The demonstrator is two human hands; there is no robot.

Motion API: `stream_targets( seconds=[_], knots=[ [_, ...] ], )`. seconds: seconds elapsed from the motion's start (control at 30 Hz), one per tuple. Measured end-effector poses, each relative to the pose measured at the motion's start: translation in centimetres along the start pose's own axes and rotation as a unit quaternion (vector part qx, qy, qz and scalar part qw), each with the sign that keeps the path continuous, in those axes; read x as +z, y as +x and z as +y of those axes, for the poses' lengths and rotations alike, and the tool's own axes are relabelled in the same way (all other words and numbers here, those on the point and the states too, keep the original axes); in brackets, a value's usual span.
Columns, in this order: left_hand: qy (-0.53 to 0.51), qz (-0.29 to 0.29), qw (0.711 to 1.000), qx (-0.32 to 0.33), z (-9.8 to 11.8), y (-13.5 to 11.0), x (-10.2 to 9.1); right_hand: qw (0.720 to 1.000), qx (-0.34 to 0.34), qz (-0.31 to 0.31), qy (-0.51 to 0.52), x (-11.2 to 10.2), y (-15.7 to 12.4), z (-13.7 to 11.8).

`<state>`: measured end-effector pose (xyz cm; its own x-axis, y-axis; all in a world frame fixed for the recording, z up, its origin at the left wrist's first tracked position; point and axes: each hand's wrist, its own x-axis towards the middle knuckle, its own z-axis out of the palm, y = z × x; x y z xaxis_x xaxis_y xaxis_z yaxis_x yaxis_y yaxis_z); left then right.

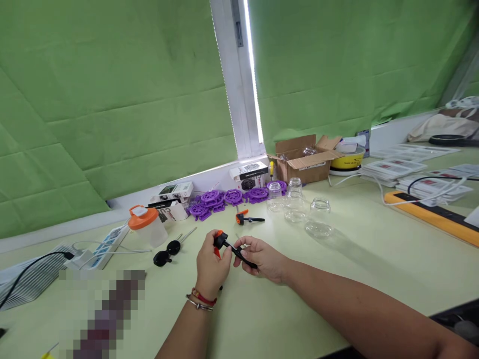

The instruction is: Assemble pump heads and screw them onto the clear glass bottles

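Note:
Both my hands hold a small black and orange clamp-like tool (228, 247) just above the pale green table (337, 279). My left hand (211, 267) pinches its orange head end, fingers closed. My right hand (262, 259) grips the black handle end, fingers closed around it. A second, similar black and orange tool (249, 219) lies on the table just beyond my hands. Clear glass jars (318, 224) stand to the right of it.
Purple plastic wheels (224, 198) lie along the back edge beside small boxes (250, 174). An open cardboard box (305, 158), an orange-lidded cup (147, 226), black round-headed tools (168, 251), a power strip (108, 242) and an orange-edged bar (434, 214) surround the area.

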<state>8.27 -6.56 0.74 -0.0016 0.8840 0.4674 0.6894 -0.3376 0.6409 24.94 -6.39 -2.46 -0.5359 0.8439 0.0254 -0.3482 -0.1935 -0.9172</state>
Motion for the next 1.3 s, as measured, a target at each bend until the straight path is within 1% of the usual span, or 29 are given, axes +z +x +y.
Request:
stream_targets(
  seconds=[0.1, 0.33, 0.63, 0.83, 1.07, 1.3],
  knots=[
    [-0.004, -0.002, 1.000, -0.009, 0.11, -0.05, 0.18, 1.000, -0.001, 0.001, -0.016, 0.07, 0.05, 0.08],
    [-0.025, 0.005, 1.000, 0.000, 0.04, -0.01, 0.38, 0.999, -0.017, 0.004, -0.034, 0.05, 0.15, 0.24],
    [-0.006, 0.006, 1.000, -0.012, -0.21, -0.05, 0.56, 0.998, -0.015, 0.030, -0.048, 0.27, 0.08, 0.16],
    [-0.018, 0.007, 1.000, -0.009, -0.18, -0.13, 0.57, 0.997, -0.017, 0.044, -0.056, 0.39, 0.05, 0.22],
    [-0.024, 0.009, 1.000, 0.001, -0.33, -0.20, 0.74, 0.998, -0.019, 0.045, -0.051, 0.23, 0.09, 0.30],
    [-0.008, 0.016, 1.000, -0.005, -0.37, -0.22, 0.78, 0.997, -0.007, 0.069, -0.029, 0.72, -0.08, -0.49]
  ],
)
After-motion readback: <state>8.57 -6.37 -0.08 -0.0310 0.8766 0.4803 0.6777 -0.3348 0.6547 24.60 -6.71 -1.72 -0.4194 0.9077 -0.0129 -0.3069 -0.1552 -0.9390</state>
